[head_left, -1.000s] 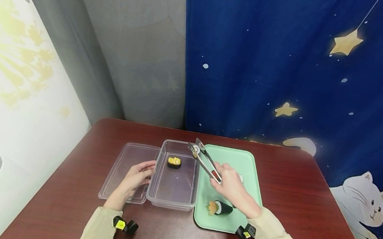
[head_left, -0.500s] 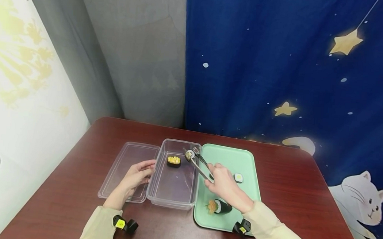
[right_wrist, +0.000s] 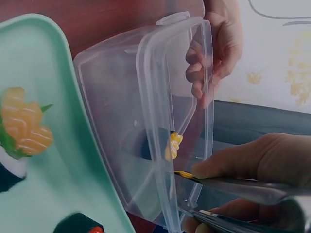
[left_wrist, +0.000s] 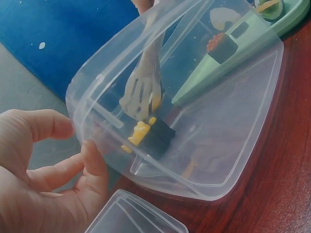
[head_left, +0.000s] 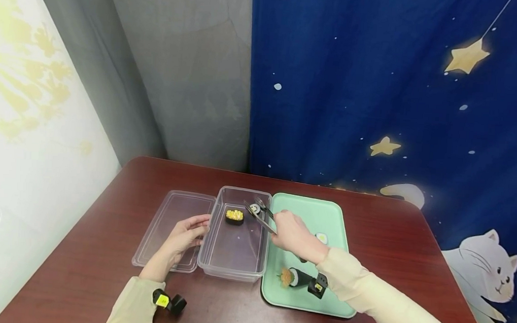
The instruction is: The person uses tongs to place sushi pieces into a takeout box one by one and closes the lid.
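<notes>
A clear plastic container (head_left: 235,259) holds a gunkan sushi (head_left: 235,217) with yellow topping. At its left wall my left hand (head_left: 185,238) rests, fingertips touching the outside; in the left wrist view the fingers (left_wrist: 53,127) are loosely bent against the plastic. My right hand (head_left: 296,233) grips metal tongs (head_left: 263,223), whose tips reach inside the far right corner. A small round sushi roll (head_left: 254,209) lies between those tips; whether they still squeeze it I cannot tell. In the right wrist view the tongs (right_wrist: 243,188) pass over the rim, partly hidden by the container wall.
Right of the container is a green tray (head_left: 309,206) bearing a cone hand roll (head_left: 298,278), a white roll (head_left: 322,238) and a dark piece with red topping (left_wrist: 221,47). A clear lid (head_left: 158,239) lies left, partly under my left hand. The table (head_left: 102,250) is reddish-brown.
My right hand has moved left, carrying the round roll in the tongs from above the container's right rim down into its far right corner. My left hand stays put.
</notes>
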A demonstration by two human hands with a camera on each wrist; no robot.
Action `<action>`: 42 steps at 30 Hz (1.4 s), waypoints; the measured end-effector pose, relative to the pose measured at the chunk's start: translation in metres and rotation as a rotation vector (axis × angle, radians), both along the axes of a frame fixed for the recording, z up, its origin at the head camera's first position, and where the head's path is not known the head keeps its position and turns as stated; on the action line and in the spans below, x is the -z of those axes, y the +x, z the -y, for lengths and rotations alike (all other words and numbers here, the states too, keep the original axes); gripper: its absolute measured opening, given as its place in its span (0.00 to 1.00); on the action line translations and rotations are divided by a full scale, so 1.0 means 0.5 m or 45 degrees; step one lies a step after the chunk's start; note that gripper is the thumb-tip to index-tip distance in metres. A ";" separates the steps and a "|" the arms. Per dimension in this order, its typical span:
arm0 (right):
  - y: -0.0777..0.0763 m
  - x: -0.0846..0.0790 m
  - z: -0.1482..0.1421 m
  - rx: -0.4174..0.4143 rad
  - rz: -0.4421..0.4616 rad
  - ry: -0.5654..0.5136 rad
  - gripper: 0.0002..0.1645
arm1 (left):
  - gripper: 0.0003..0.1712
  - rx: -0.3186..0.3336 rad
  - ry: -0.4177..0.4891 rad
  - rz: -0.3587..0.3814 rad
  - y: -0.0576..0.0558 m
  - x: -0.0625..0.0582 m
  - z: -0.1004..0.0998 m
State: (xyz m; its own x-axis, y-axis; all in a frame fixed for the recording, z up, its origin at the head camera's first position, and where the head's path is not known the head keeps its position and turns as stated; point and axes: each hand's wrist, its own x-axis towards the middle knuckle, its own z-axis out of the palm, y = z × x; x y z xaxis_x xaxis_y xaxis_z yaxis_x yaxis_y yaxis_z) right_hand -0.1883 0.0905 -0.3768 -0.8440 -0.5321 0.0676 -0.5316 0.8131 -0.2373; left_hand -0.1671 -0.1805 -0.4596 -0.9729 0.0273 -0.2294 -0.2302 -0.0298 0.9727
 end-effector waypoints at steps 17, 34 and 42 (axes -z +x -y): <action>-0.024 -0.018 0.047 -0.019 0.229 0.140 0.21 | 0.27 0.005 0.008 0.000 -0.002 0.003 0.000; -0.019 -0.019 0.062 0.006 0.224 0.201 0.20 | 0.27 -0.003 -0.021 -0.002 -0.001 0.003 0.002; -0.017 -0.019 0.049 0.040 0.223 0.133 0.18 | 0.26 -0.011 -0.037 0.002 -0.003 0.010 0.001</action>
